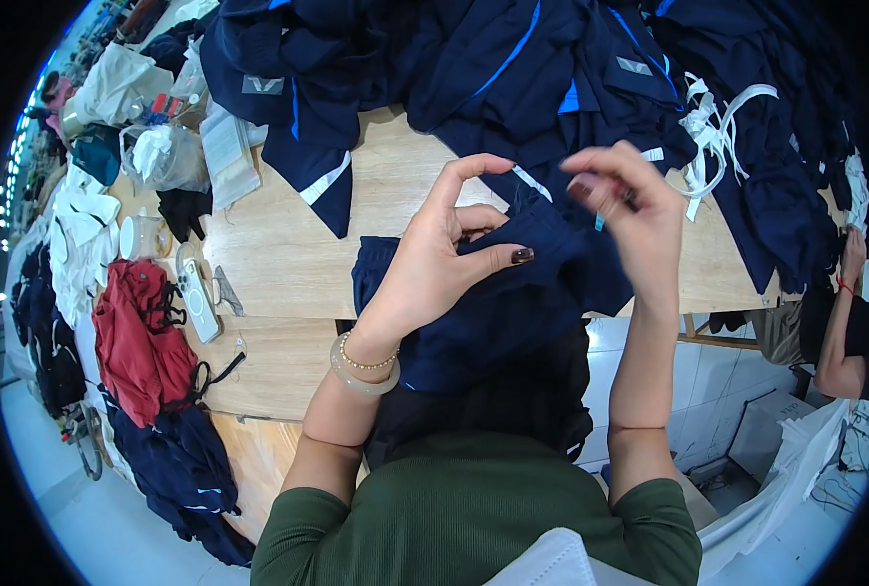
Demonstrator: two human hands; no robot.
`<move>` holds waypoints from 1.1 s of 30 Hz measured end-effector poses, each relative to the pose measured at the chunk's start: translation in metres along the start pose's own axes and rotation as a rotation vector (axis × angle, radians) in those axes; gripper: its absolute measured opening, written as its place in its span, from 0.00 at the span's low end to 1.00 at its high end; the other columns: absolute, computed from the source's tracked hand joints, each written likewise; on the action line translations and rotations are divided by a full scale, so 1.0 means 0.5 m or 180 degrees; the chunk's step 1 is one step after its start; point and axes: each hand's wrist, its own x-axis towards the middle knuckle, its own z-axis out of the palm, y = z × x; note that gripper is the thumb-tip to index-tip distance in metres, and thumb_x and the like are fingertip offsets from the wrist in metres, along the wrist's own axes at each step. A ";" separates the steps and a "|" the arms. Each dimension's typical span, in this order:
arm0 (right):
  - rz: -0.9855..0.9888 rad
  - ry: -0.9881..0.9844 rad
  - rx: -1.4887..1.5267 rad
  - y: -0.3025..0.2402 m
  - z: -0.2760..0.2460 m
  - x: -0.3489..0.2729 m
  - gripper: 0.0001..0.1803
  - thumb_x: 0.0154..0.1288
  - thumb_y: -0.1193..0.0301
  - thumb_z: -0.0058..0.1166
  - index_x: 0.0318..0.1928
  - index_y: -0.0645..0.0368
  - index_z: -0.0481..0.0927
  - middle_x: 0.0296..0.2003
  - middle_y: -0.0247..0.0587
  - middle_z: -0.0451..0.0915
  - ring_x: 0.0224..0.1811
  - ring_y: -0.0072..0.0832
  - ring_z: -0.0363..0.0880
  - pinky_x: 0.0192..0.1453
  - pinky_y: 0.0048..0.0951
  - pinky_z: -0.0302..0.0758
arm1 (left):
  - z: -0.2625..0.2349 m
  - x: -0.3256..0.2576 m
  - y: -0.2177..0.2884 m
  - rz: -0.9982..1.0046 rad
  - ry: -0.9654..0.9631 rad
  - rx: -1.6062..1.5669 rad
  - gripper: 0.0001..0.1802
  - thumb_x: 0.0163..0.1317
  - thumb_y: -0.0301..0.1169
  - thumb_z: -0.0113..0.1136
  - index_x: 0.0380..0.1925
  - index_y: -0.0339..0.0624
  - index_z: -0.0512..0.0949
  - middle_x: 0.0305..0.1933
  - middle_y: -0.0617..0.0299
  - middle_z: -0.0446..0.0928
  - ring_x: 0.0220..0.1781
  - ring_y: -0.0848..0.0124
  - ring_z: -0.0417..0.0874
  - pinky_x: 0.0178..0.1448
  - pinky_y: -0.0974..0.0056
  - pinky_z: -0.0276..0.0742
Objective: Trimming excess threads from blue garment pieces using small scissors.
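A navy blue garment [498, 317] lies bunched at the table's near edge and hangs toward my lap. One edge of it, on the left, looks gathered. My left hand [434, 249] grips its upper part, the thumb pressed on the cloth and the index finger arched over the top. A short white strip [531, 184] shows by that fingertip; whether it belongs to this garment I cannot tell. To the right, my right hand [635, 200] is raised just above the cloth with curled fingers, slightly blurred. Something small and dark shows among those fingers, too unclear to name.
Navy garments with blue piping [512, 59] pile along the far side, with white straps [718, 137] at right. Leftward lie a red garment [141, 337], a phone [198, 301], clear plastic packets [229, 161] and a plastic bag [166, 156]. Another person's arm [842, 322] is at far right.
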 end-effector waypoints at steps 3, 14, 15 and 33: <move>-0.0250 -0.0181 -0.0634 -0.042 0.038 -0.021 0.10 0.49 0.82 0.65 0.35 0.62 0.82 0.24 0.34 0.72 0.24 0.21 0.70 0.27 0.22 0.64 | 0.002 0.001 0.003 0.0034 0.0070 -0.0186 0.36 0.55 0.15 0.65 0.62 0.43 0.59 0.29 0.66 0.78 0.34 0.82 0.74 0.43 0.75 0.67; 0.0868 0.0828 0.1051 0.004 0.025 -0.026 0.07 0.68 0.71 0.56 0.37 0.63 0.80 0.32 0.28 0.78 0.31 0.13 0.70 0.38 0.15 0.66 | 0.005 0.003 -0.005 0.0007 0.0136 -0.0048 0.35 0.55 0.15 0.64 0.61 0.43 0.60 0.27 0.68 0.76 0.31 0.83 0.71 0.39 0.77 0.65; 0.0720 0.1032 0.0906 0.008 0.025 -0.023 0.08 0.67 0.70 0.58 0.38 0.63 0.81 0.30 0.27 0.78 0.31 0.10 0.68 0.37 0.13 0.63 | 0.004 0.003 -0.005 0.0009 0.0134 -0.0051 0.35 0.55 0.15 0.64 0.61 0.43 0.60 0.27 0.68 0.76 0.31 0.83 0.71 0.39 0.77 0.65; 0.0169 -0.0343 -0.0469 -0.036 0.040 -0.025 0.05 0.56 0.83 0.57 0.33 0.64 0.76 0.26 0.34 0.68 0.25 0.20 0.67 0.28 0.22 0.63 | 0.009 0.004 -0.005 0.0110 0.0121 0.0341 0.22 0.59 0.17 0.62 0.53 0.42 0.71 0.33 0.65 0.80 0.36 0.83 0.75 0.43 0.76 0.70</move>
